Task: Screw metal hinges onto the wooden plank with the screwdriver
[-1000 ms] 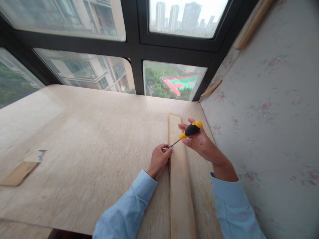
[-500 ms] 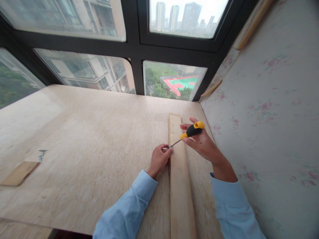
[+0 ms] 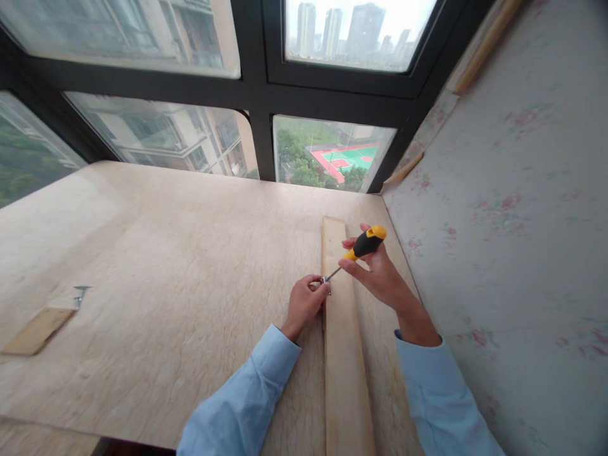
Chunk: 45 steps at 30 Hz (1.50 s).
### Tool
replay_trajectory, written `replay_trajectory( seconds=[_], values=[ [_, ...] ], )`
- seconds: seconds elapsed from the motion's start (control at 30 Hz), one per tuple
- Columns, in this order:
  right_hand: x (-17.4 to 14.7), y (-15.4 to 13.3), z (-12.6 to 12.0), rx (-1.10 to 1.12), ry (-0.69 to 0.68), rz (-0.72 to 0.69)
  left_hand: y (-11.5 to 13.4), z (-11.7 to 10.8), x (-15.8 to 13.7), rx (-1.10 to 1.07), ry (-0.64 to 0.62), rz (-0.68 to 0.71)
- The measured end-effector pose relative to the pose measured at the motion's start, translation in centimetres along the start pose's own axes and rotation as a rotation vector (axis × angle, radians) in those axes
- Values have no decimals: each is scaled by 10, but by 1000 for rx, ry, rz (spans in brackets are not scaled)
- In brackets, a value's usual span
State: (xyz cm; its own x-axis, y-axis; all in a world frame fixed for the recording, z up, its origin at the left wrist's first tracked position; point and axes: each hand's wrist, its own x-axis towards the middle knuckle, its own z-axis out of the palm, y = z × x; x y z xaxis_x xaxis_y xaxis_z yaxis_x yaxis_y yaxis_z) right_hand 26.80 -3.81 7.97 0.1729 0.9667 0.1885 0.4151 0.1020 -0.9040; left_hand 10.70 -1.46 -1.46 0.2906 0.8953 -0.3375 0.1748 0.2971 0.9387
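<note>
A long pale wooden board [image 3: 344,354] lies lengthwise on the marble-patterned sill. At its left edge my left hand [image 3: 305,303] pinches a small metal bracket [image 3: 325,284], holding it against the wood. My right hand [image 3: 377,271] has its fingers around a screwdriver [image 3: 368,243] with a black and yellow handle. The screwdriver slants down to the left, its tip at the bracket. Whether a screw sits under the tip is too small to tell.
On the left of the sill [image 3: 166,285] lie a small wooden piece [image 3: 38,330] and some metal hardware [image 3: 80,295]. A floral-papered wall [image 3: 513,253] rises close to my right arm. Dark-framed windows [image 3: 263,95] stand at the back.
My right hand and the screwdriver handle have shifted slightly left, and the hand's grip has turned a little. The left hand, bracket and board stay where they were.
</note>
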Motion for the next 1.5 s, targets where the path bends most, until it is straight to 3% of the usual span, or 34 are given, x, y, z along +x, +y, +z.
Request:
replay_trajectory(
  seconds=[0.1, 0.17, 0.23, 0.37, 0.43, 0.6, 0.67, 0.87, 0.93, 1.03, 1.1, 1.2, 1.37, 1.43, 1.5],
  values=[
    [-3, 0, -7, 210, -182, -17, 0, 0, 0, -10, 0, -16],
    [-4, -4, -11, 245, -202, 11, 0, 0, 0, -14, -1, -20],
    [-2, -9, -11, 179, -136, 39, 1, 0, 0, -19, -3, -21],
    [2, -8, -4, -152, 163, 56, 1, 0, 0, -28, -1, -24],
    [3, -4, -2, -173, 190, 53, 1, 0, 0, -30, -1, -24],
    [-3, 0, -10, 185, -133, -33, -1, -1, 0, -23, -4, -20],
    [-5, -4, -14, 219, -188, -23, -2, -1, 1, -15, -4, -13],
    [-1, -5, -9, -86, 142, 19, 3, 0, -1, -28, -1, -42],
    [-2, 0, -8, -19, 75, -12, 5, 0, -2, -38, -3, -48],
    [-6, 3, -12, 179, -186, -34, 5, 0, -2, -37, 6, -40],
    [-9, 0, -15, 239, -267, -39, 4, 0, -1, -35, 11, -39],
    [-8, -5, -15, 213, -189, -25, 3, 0, -1, -50, 1, -46],
    [0, -2, -8, -102, 172, 15, 6, -1, -2, -78, -15, -55],
    [0, 3, -6, -95, 140, -14, 6, -1, -2, -74, -19, -52],
    [-3, 7, -5, 8, -12, -49, 4, -1, -2, -62, -15, -46]
  ],
)
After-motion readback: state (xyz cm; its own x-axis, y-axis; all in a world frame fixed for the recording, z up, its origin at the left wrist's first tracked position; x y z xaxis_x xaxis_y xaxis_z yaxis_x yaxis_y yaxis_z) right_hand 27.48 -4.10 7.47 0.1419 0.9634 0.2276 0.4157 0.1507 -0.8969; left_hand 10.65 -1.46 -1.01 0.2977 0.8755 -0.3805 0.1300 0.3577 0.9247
